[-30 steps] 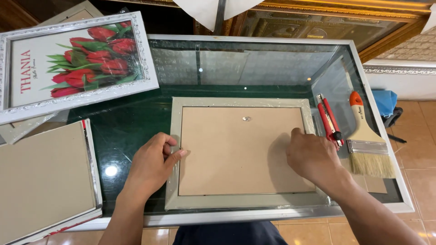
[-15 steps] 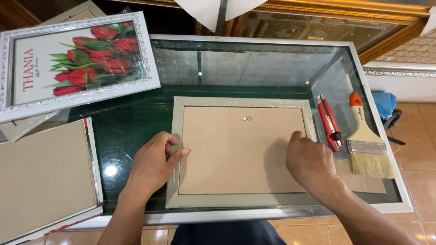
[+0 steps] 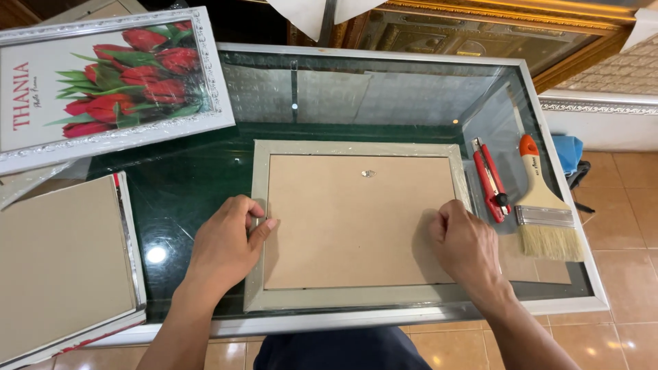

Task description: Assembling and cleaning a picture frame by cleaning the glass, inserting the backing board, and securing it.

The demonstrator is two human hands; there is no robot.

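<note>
Lying face down at the centre of the glass-topped table (image 3: 411,96), a silver picture frame (image 3: 356,148) with brown backing board (image 3: 356,226) is gripped at both sides: its left rail is pinched by the left hand (image 3: 225,245), its right edge pressed by the curled right hand (image 3: 467,247). A red utility knife (image 3: 490,179) and paintbrush (image 3: 545,205) are seen at right.

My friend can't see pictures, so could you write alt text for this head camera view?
Two bare hands press on a face-down picture frame on a glass table: the left hand at its left edge, the right hand at its right edge. A red utility knife and paintbrush lie to the right; a framed tulip print lies upper left.
</note>
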